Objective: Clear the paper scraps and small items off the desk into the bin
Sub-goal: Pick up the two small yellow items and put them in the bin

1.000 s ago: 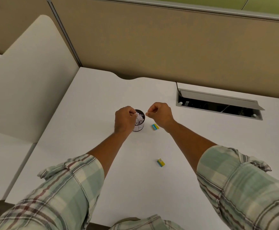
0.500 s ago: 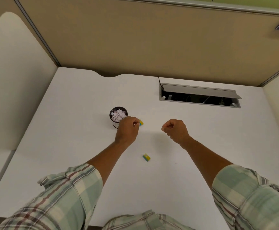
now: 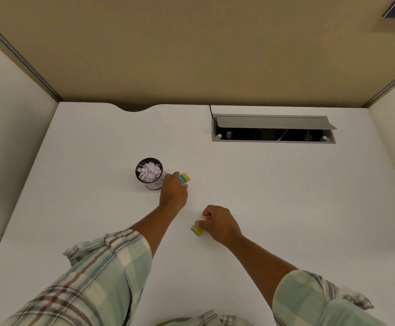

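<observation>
Yellow-and-blue erasers: left hand [image 3: 173, 191] fingers pinch one [image 3: 184, 178], right hand [image 3: 220, 224] fingers another [image 3: 196, 231].

white desk [image 3: 286, 208], green plaid sleeves [image 3: 97, 278]

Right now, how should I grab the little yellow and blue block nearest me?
Pinch the small yellow-and-blue block across its two longer sides, coming from above. It lies flat on the white desk, and the right hand already has fingertips at its top edge.
</observation>
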Available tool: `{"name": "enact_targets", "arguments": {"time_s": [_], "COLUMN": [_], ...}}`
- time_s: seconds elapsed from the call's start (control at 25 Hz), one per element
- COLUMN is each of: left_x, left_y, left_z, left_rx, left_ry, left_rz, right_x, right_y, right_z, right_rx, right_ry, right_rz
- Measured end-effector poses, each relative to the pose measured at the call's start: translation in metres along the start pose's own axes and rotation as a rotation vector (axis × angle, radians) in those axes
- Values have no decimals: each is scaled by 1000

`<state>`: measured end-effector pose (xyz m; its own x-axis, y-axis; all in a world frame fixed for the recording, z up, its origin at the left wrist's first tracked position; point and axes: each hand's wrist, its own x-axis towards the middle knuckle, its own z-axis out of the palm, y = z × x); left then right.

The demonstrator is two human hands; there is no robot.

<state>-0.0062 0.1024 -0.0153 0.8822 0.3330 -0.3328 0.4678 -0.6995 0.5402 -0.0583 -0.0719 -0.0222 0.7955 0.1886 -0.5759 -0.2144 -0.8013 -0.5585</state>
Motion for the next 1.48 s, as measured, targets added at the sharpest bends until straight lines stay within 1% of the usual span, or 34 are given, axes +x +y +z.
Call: {"name": "enact_targets", "arguments": {"time_s": [0.12,0.28,0.36,0.44,0.52,0.64,0.84,1.0,1.08,1.2,1.28,1.4,1.48], "left_x": [19,37,41,43,42,30,6,-19,-31,-41,-42,-37,-31], "left_y": [4,10,13,13,8,1,-9,-12,-17,-24,-29,-35,-41], "left_z": [5,9,13,16,18,20,20,16,10,-7,-28,-62,-86], "left_rx": [80,161,177,174,146,-36,-237,-355,-397,-444,-492,-521,-506], "left_ry": [-40,-36,-31,-31,-31,-11,-30,-105,-126,-58,35,227,341], "left_rz": [-35,-81,-87,-74,-65,-125,-189,-262,-252,-192,-167,-140,-142], "right_x": [-1,-6,-9,-9,-7,-5,-1,-2,-2,-1,4,19,28], "right_y": [-4,-7,-10,-9,-7,-3,11,9,4,-10,-30,-74,-105], "right_z": [10,25,32,38,37,27,5,-10,-17,-21,-23,-24,-25], "right_rx": [-150,-318,-365,-359,-298,-112,109,443,547,591,600,558,486], "right_ry": [-55,-87,-66,-46,-40,-17,95,176,178,177,190,221,245], "right_rz": [-38,-87,-123,-122,-88,-2,79,256,285,246,197,48,-70]}}
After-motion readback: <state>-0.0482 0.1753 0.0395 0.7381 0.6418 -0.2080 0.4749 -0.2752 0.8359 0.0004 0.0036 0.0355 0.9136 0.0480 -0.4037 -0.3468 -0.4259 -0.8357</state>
